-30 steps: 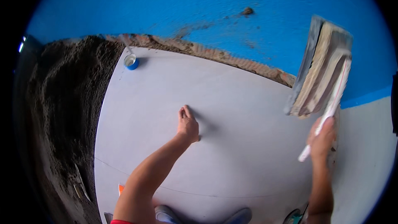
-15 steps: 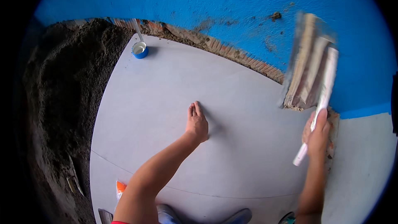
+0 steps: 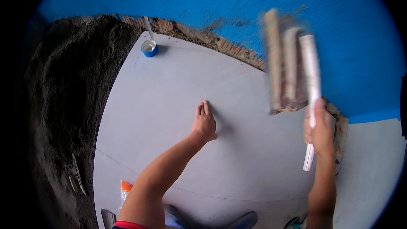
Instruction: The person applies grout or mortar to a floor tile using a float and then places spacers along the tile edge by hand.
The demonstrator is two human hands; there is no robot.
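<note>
My left hand (image 3: 204, 124) rests on a large light grey floor tile (image 3: 169, 85), fingers stretched out and pointing away from me. In my right hand (image 3: 319, 129) is the white tubular handle of a broad float (image 3: 290, 68). The float's flat base is edged with pale strips along its back and is smeared by motion. It is held up over the tile's right side, in front of the blue wall (image 3: 203, 0). Whether its base touches the tile cannot be made out. My right fingers are wrapped round the handle.
A round blue-and-white thing (image 3: 149, 48) sits at the tile's far left corner. Dark loose sand (image 3: 72, 89) lies at left, with a trowel (image 3: 77, 178) on it. Near my left arm is an orange-topped plastic bag (image 3: 126, 186). Shoes (image 3: 243, 220) show at the bottom.
The float has swung to the left and turned more upright, my right hand moving slightly left with it. My left hand stays flat on the tile. The view has shifted a little.
</note>
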